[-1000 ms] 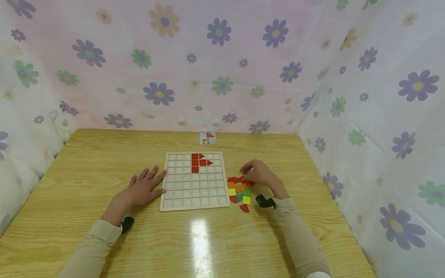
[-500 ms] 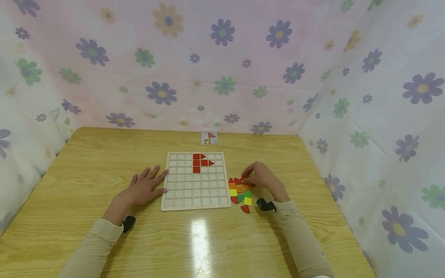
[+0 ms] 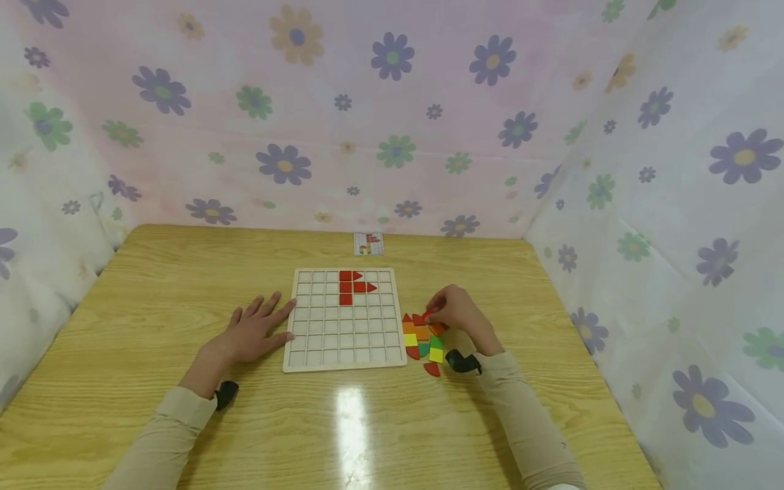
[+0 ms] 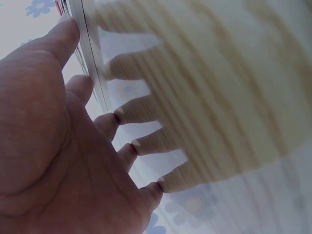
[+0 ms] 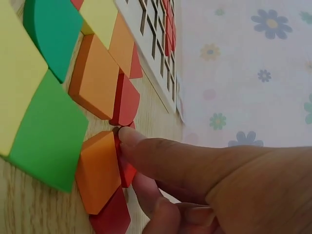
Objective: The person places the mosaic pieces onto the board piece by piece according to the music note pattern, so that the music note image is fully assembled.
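Note:
My left hand lies with spread fingers on the table, thumb and index fingertip at the left edge of the white grid board. Red squares and two red triangles sit in cells at the board's top. Right of the board, my right hand pinches a small red piece between thumb and fingers, low among the loose pieces. Its outline is partly hidden by the thumb. Around it lie an orange piece, a red quarter-circle and another red piece.
More loose pieces rest beside the board: a green square, a yellow square, a teal piece and a red quarter-circle nearest me. A small printed card lies behind the board. Flowered cloth surrounds the table.
My right hand's fingers have come down onto the pieces and closed on a red one, and its wrist has shifted slightly left. The left hand stays still at the board's edge.

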{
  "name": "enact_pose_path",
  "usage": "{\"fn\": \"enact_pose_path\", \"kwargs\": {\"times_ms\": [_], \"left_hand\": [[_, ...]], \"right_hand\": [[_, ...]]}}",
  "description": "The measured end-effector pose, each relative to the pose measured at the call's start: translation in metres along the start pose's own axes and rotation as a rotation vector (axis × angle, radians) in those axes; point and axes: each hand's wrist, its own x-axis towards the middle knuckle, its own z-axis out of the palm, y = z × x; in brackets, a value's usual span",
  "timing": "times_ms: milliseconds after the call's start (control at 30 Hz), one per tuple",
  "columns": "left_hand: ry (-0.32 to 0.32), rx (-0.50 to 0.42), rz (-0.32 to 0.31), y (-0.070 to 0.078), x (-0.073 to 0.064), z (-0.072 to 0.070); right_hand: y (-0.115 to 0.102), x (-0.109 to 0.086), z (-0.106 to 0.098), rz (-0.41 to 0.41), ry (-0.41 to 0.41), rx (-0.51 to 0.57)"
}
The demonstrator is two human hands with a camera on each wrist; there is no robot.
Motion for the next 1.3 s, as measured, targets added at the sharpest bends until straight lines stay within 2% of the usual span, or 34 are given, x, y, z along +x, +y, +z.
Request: {"fn": "enact_pose_path", "kwargs": {"times_ms": [167,467,700,833,967,1033,1133,1300], "left_hand": [[0.004,0.014,-0.001,-0.003,0.001,0.001],[0.001,0.006,-0.002,-0.001,0.002,0.000],[-0.009,0.019,-0.003,-0.002,0.001,-0.001],[-0.010,0.025,-0.001,-0.004,0.002,-0.001],[-0.005,0.019,0.004,-0.004,0.004,-0.001],[-0.007,0.010,0.008,-0.003,0.004,-0.001],[-0.013,-0.002,0.006,-0.002,0.004,-0.001],[-0.010,0.002,0.007,-0.004,0.004,0.000]], "right_hand": [[-0.003,-0.001,0.002,0.031,-0.015,0.000],[-0.006,-0.004,0.005,0.019,0.038,-0.014],[-0.007,-0.007,0.013,0.019,0.104,-0.018],[-0.009,-0.008,0.015,-0.005,0.190,-0.007],[-0.011,-0.004,0.020,-0.114,0.316,0.075],[-0.012,-0.002,0.024,-0.160,0.347,0.154],[-0.012,0.002,0.033,-0.198,0.318,0.287],[-0.018,0.007,0.049,-0.215,0.193,0.447]]}}
